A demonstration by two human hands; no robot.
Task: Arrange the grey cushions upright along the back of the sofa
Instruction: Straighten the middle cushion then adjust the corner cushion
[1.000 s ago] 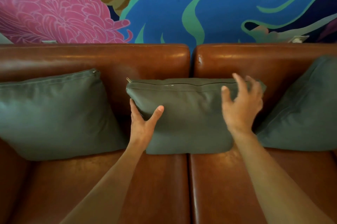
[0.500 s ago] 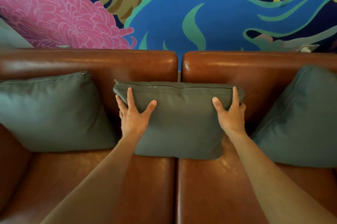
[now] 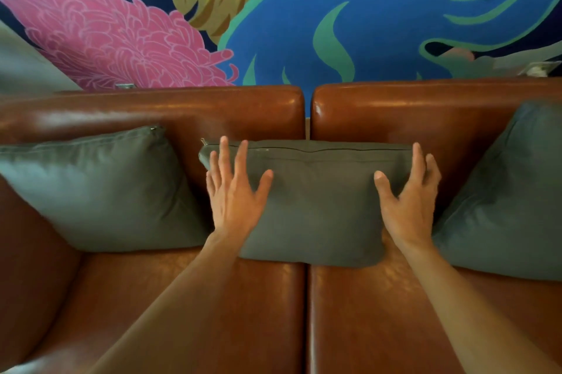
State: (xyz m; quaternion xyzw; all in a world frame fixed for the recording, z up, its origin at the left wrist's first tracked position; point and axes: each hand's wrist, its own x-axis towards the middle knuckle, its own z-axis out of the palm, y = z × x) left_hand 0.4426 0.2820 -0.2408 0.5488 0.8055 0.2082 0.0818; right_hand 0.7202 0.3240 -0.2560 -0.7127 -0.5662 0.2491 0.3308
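Three grey cushions lean upright against the back of a brown leather sofa (image 3: 243, 106). The middle cushion (image 3: 319, 206) stands over the seam between the two seats, zipper edge on top. My left hand (image 3: 234, 191) lies flat on its left front face with fingers spread. My right hand (image 3: 407, 197) presses its right edge, fingers along the side and thumb on the front. The left cushion (image 3: 100, 191) and the right cushion (image 3: 511, 200) stand on either side, untouched.
A painted mural (image 3: 304, 24) with pink, blue and yellow shapes covers the wall behind the sofa. The leather seat (image 3: 273, 313) stretches in front of the cushions. The sofa's left arm (image 3: 27, 267) rises at the left edge.
My left hand has shifted from the cushion's left edge onto its front face with fingers spread wider. My right hand has slid lower on the right side. The view has tilted a little.
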